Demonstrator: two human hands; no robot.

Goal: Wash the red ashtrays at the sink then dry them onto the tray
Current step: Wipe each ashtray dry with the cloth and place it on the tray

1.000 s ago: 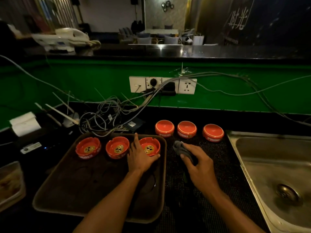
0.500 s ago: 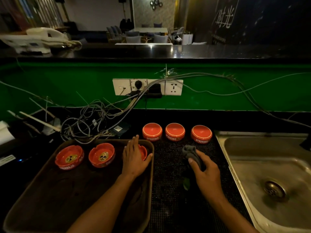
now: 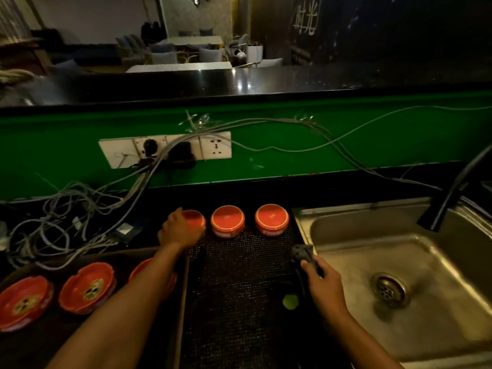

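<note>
On the near left corner of the table your tray (image 3: 32, 339) holds three ashtrays (image 3: 87, 287), upright, in a row; your left forearm hides most of the third. Right of the tray lies the dark mat (image 3: 239, 302), and at its right edge, just beside the sink (image 3: 399, 262), your right hand (image 3: 323, 284) has its fingers curled round the grey cloth (image 3: 303, 254). A small green thing sits on the mat by that wrist; what it is I cannot tell.

Farther back, three more ashtrays stand upside down along the far edge of the mat. Your left hand (image 3: 179, 230) lies over the leftmost ashtray (image 3: 195, 219), fingers wrapped on its rim. Whether it is lifted off the mat I cannot tell. The middle one (image 3: 227, 221) and the right one (image 3: 271, 219) stand untouched, near each other but apart.

You look to be at the pick-up for the fourth drying. Next, I judge, bring that ashtray toward the cloth, wipe it, then set it on the tray. Mind a wet rim slipping, and the cables (image 3: 80, 209) at the back left.
</note>
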